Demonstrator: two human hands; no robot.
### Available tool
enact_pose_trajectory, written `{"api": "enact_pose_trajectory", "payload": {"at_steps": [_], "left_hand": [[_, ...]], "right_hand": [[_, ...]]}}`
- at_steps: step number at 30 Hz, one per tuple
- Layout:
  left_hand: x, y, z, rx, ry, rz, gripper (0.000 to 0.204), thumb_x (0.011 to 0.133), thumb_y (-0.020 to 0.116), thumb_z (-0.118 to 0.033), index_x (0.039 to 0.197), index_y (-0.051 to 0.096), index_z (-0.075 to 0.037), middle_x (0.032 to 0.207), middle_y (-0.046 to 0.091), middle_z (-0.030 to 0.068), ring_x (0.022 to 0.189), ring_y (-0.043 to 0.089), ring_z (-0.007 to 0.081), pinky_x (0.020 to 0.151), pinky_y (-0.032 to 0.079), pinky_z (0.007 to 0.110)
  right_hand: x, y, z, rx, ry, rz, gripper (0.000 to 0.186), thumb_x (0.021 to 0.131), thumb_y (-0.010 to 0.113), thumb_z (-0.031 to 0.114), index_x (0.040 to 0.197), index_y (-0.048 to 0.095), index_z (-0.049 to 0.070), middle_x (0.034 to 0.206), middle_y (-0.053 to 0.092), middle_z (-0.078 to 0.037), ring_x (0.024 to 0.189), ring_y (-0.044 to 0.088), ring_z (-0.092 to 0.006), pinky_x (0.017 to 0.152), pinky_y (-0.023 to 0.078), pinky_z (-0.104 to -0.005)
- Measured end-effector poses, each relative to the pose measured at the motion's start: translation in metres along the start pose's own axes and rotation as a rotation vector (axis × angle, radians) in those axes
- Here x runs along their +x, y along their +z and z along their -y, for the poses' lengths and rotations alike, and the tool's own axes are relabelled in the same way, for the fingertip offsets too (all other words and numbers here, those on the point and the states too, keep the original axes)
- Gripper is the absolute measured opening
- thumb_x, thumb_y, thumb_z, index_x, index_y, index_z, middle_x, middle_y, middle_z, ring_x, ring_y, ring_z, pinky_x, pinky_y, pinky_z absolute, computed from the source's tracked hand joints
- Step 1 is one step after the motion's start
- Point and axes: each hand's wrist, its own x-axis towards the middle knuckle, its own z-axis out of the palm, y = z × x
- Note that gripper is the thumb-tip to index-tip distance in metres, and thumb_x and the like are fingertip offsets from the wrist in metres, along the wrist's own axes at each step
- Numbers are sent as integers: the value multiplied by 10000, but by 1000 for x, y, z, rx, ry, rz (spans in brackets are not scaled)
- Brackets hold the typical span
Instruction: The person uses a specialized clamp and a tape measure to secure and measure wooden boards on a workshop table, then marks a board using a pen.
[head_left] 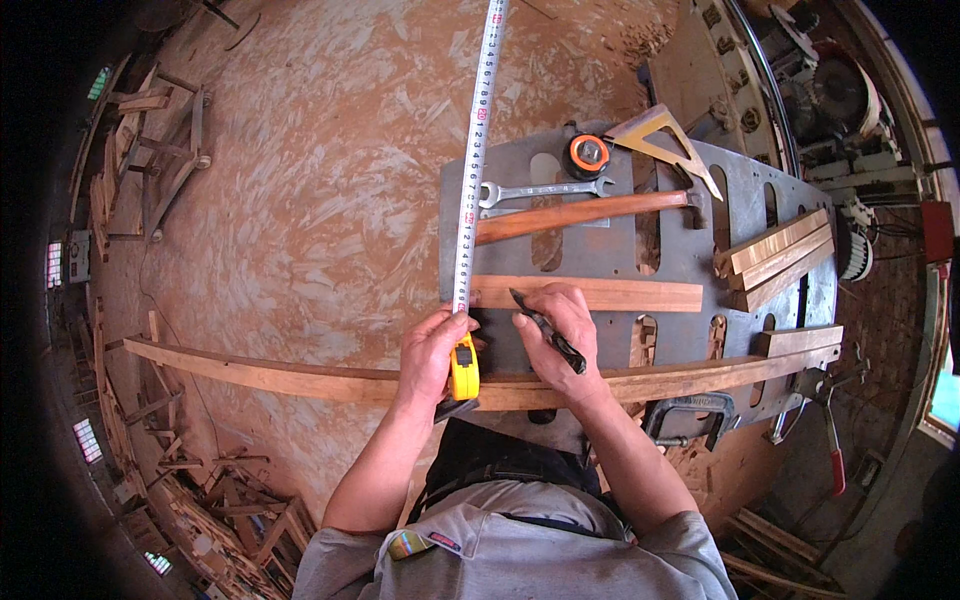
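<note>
My left hand [430,360] grips a yellow tape measure [463,375], its white blade [474,160] pulled out far past the metal table's left edge toward the top of the view. My right hand [560,340] is closed on a black pointed tool [565,349], its tip over a flat wooden strip [645,296] on the slotted metal table [745,170]. A long wooden bar [250,372] lies crosswise beneath my wrists and sticks out to the left. Beyond the strip lie a hammer [610,206], a wrench [545,190], an orange-and-black tape measure [587,155] and a triangle square [675,140].
Stacked timber pieces [775,255] and a short block [800,340] sit at the right, with a C-clamp [700,415] at the front edge and a red-handled clamp [835,460] beside it. Wooden frames [160,150] and offcuts [250,510] lie at left; machinery [835,90] stands upper right.
</note>
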Motion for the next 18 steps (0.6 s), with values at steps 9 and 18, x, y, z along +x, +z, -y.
{"api": "enact_pose_trajectory", "payload": {"at_steps": [9, 18], "left_hand": [[4, -4, 5, 31, 0, -7, 227, 989, 633, -188, 1004, 694, 31, 1245, 726, 102, 747, 704, 174, 686, 579, 308], [1, 1, 0, -15, 14, 12, 224, 993, 628, -178, 1009, 693, 36, 1261, 721, 102, 755, 704, 174, 692, 584, 308]], "right_hand": [[1, 0, -1, 26, -24, -6, 199, 793, 788, 14, 964, 687, -5, 958, 685, -161, 981, 645, -338, 869, 528, -411], [2, 0, 0, 11, -48, -10, 206, 789, 787, 6, 971, 692, -6, 951, 701, -151, 985, 649, -343, 873, 529, -421]]}}
